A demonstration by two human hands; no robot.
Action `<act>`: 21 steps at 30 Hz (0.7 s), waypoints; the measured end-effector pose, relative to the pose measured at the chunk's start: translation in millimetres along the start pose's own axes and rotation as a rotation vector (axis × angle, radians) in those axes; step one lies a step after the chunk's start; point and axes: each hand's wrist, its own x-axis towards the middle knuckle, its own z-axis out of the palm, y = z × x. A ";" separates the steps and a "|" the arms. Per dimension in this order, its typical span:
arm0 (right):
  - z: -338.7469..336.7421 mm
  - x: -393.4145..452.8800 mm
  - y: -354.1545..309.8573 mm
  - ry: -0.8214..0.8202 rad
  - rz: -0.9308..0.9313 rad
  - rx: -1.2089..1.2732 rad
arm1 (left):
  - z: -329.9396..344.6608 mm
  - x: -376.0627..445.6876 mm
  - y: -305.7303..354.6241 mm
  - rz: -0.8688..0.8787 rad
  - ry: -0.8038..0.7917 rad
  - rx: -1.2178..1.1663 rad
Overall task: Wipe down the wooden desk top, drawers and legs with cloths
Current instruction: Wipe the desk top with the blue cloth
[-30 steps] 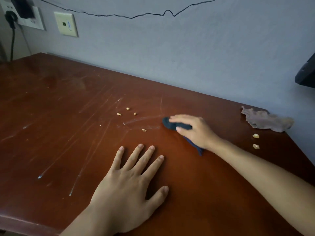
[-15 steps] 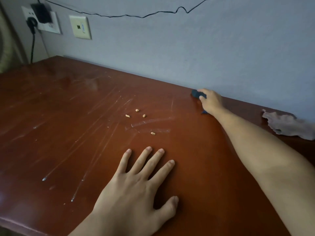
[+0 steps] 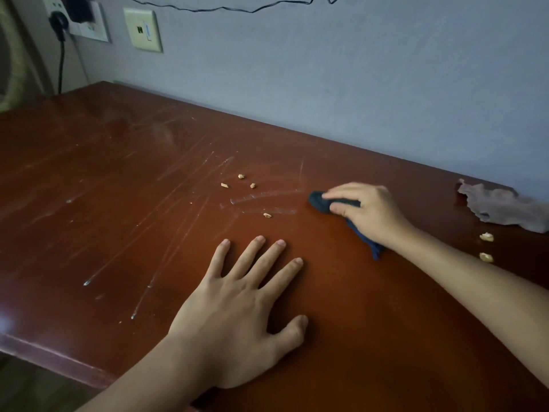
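The reddish-brown wooden desk top [image 3: 118,203] fills the view, streaked with pale smears and scratches. My right hand [image 3: 368,212] grips a dark blue cloth [image 3: 319,200] and presses it on the desk right of centre; the cloth's tail sticks out under my wrist. My left hand [image 3: 237,310] lies flat on the wood near the front, fingers spread, holding nothing. A few small crumbs [image 3: 241,176] lie just left of the blue cloth.
A crumpled grey-brown cloth [image 3: 502,208] lies at the back right by the wall, with two crumbs [image 3: 486,237] in front of it. The wall carries a socket with a black plug [image 3: 75,13] and a switch plate [image 3: 142,29]. The desk's front edge [image 3: 59,356] runs lower left.
My right hand has drawn the blue cloth back from the wall edge toward the desk's middle, near the crumbs. My left hand stays flat in place.
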 end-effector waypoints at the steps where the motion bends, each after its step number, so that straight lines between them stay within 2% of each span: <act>1: 4.6 17.8 8.4 0.023 0.014 -0.051 | -0.5 0.1 0.2 0.004 0.000 0.004; 6: 29.1 118.9 36.6 0.095 0.165 -0.193 | 0.4 0.7 -0.1 -0.002 0.000 -0.012; 11: 44.1 173.5 43.1 0.033 0.219 -0.179 | 2.3 2.8 -2.2 -0.013 -0.010 -0.015; 16: 34.4 145.8 28.2 -0.018 0.141 -0.163 | 1.9 2.1 -2.5 -0.013 -0.015 0.003; 21: 23.0 54.8 -8.2 -0.061 -0.019 -0.078 | 0.8 2.0 -1.6 -0.012 -0.029 0.008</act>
